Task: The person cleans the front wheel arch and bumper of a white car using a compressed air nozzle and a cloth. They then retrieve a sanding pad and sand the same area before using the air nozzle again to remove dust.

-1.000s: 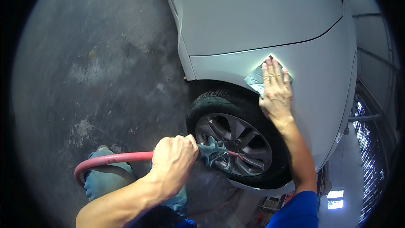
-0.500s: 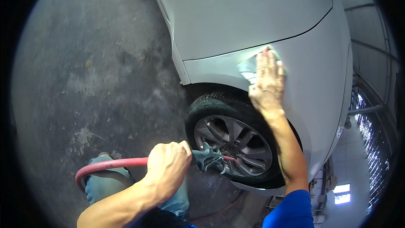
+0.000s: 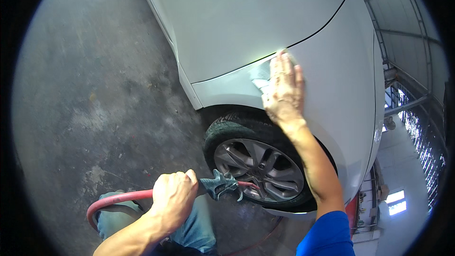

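My left hand (image 3: 175, 194) is closed in a fist round a red hose (image 3: 118, 198), in front of the wheel. A dark blue-grey, ragged wrap (image 3: 220, 185) sticks out past my thumb, and a red length continues beyond it toward the rim. Higher up, my right hand (image 3: 285, 90) presses flat, fingers stretched, over a pale cloth (image 3: 259, 75) on the silver-white car's fender (image 3: 327, 80). Part of the cloth shows left of my fingers; the rest lies hidden beneath my palm. Just past my fingertips runs the dark panel seam (image 3: 315, 32).
Below the fender is the tyre (image 3: 222, 123) with its grey alloy rim (image 3: 256, 168). My jeans-clad knee (image 3: 113, 218) is bent under the hose. Stained concrete floor (image 3: 95, 90) spreads to the left. At right stand a metal-framed wall (image 3: 403, 14) and bright window panes (image 3: 395, 201).
The whole view has shifted, so the car sits farther left. My right hand stays on the fender with the cloth, near the seam. My left hand still grips the hose, now slightly lower left in view.
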Demonstrator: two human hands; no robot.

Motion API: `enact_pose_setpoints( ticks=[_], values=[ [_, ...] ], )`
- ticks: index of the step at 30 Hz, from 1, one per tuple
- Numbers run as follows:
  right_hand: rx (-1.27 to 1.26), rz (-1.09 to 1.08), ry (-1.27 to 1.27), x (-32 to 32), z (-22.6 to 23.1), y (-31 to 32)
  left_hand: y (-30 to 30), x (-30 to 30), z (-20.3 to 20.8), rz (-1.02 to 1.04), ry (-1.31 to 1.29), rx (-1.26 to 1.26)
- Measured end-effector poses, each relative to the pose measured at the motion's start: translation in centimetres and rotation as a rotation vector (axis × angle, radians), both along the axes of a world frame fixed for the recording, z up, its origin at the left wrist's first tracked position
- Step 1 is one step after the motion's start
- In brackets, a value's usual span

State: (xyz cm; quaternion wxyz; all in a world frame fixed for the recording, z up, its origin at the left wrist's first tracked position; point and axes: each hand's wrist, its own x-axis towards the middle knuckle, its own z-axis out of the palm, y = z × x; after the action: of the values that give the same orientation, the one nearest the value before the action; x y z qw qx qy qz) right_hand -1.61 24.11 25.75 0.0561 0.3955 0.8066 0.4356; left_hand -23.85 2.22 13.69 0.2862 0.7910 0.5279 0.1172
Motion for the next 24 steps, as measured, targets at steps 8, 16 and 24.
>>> enact_pose_setpoints(
  ticks=[8, 16, 24],
  values=[
    [-0.050, 0.081, 0.036, 1.2, 8.8, 0.4, 0.2, -0.1, -0.7, 0.023, 0.016, 0.050],
    [-0.044, 0.120, 0.017, 1.3, 14.0, 0.8, 0.8, 0.3, -1.5, 0.009, 0.090, -0.007],
    [0.023, 0.108, 0.007, 1.9, 16.0, 2.4, 0.7, 0.7, -1.2, 0.003, 0.082, 0.016]
  ],
)
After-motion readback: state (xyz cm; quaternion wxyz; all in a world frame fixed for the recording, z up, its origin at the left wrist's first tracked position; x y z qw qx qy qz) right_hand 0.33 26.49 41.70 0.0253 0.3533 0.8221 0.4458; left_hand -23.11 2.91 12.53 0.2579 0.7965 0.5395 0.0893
